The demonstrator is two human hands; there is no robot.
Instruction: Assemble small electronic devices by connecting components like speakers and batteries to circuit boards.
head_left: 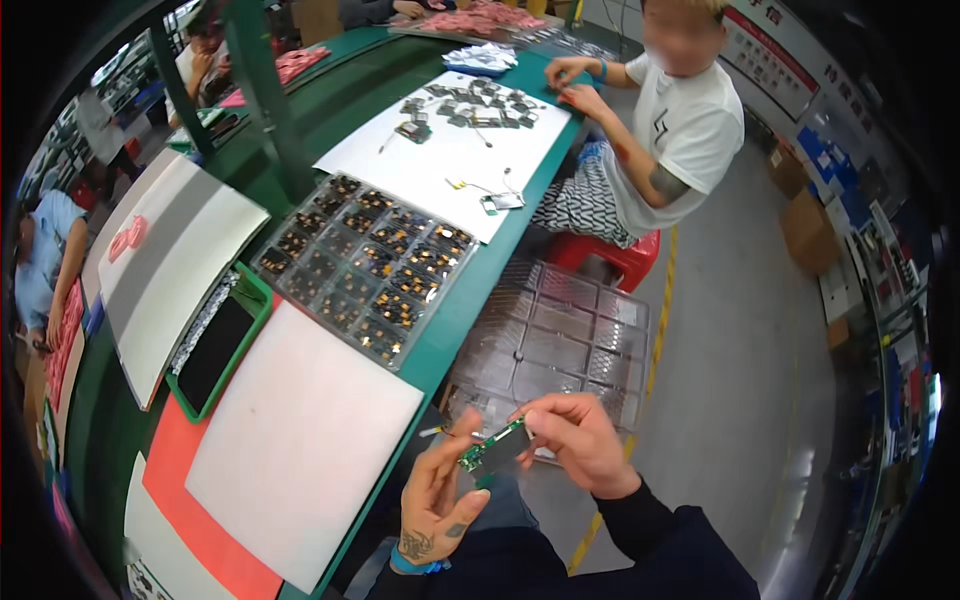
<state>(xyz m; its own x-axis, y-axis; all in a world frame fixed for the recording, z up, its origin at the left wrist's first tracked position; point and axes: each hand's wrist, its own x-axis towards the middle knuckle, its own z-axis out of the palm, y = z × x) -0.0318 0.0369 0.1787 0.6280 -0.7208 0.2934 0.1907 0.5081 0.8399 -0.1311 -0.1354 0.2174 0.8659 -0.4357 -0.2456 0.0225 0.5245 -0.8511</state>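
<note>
A small circuit board (497,449), green along its upper edge and dark across its face, is held tilted above my lap. The tattooed left hand (436,497), with a blue band at the wrist, grips its left end between thumb and fingers. At the upper right corner, the thumb and fingertips of my right hand (582,438) pinch the board. A thin wire with a pale end (432,431) sticks out beside my left fingers; where it joins is hidden.
Left of my hands lies a white sheet (310,420) on the green bench. Beyond it are a compartment tray (375,350) of small parts, a green bin (262,322) and more boards (415,130). A second tray (575,335) is below the bench edge. A co-worker (670,130) sits at the right.
</note>
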